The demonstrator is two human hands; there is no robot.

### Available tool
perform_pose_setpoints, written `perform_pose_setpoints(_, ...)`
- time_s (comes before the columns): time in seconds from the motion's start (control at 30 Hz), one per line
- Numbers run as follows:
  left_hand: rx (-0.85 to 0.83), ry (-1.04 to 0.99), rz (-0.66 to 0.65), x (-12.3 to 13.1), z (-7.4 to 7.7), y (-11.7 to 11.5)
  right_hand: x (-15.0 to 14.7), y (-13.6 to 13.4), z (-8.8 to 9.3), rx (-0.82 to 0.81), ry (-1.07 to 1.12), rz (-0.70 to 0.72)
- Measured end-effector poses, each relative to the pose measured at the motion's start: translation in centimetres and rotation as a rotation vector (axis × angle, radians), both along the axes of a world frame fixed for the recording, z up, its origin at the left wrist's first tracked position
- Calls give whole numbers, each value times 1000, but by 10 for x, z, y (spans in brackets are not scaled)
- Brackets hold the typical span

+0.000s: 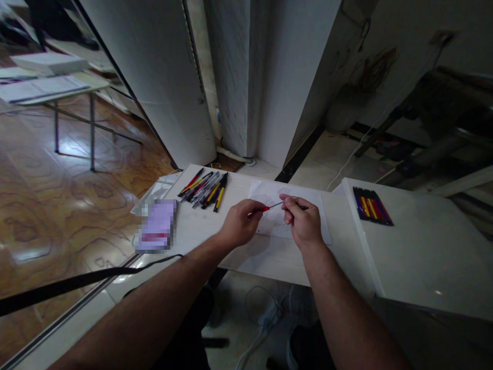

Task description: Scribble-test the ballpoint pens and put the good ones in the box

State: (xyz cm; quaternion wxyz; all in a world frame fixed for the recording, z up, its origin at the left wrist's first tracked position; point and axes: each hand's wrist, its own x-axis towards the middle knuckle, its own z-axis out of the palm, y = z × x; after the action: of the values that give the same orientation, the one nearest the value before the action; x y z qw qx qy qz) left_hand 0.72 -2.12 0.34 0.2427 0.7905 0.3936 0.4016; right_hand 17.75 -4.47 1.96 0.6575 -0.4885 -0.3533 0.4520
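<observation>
Over a sheet of white paper (314,221) with scribbled lines, my two hands work close together. My left hand (241,223) is closed on a red-tipped pen piece (265,208), most of it hidden by the fingers. From that red end a thin dark pen refill (276,204) reaches across to my right hand (302,218). The right fingers are closed in a pinch at its other end, and a dark pen part (304,207) pokes out beside them. Left of the paper lies a loose pile of pens (206,189), clear, black, red and yellow.
On the white box (419,252) at right, several pens (373,206) lie side by side in a row. A blurred purple package (157,226) sits at the left edge of the narrow white table (246,257). A black strap (88,280) crosses at lower left. Cables (265,321) lie below.
</observation>
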Motion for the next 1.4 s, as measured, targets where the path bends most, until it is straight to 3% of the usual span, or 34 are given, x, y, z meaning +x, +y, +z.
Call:
perform_pose_setpoints(0.37, 5, -5, -3, 1, 0, 0, -9, -4, -3, -51, -145, 103)
perform_pose_setpoints(0.53, -24, 0, 36, -1, -1, 2, -3, -1, 0, -64, -30, 127)
perform_pose_setpoints(0.87, -55, 53, 90, -2, -5, 5, 14, 4, 3, -27, 256, 51)
perform_pose_setpoints(1.4, -23, 63, 33, -2, -6, 4, 16, 4, 7, 2, 192, -95)
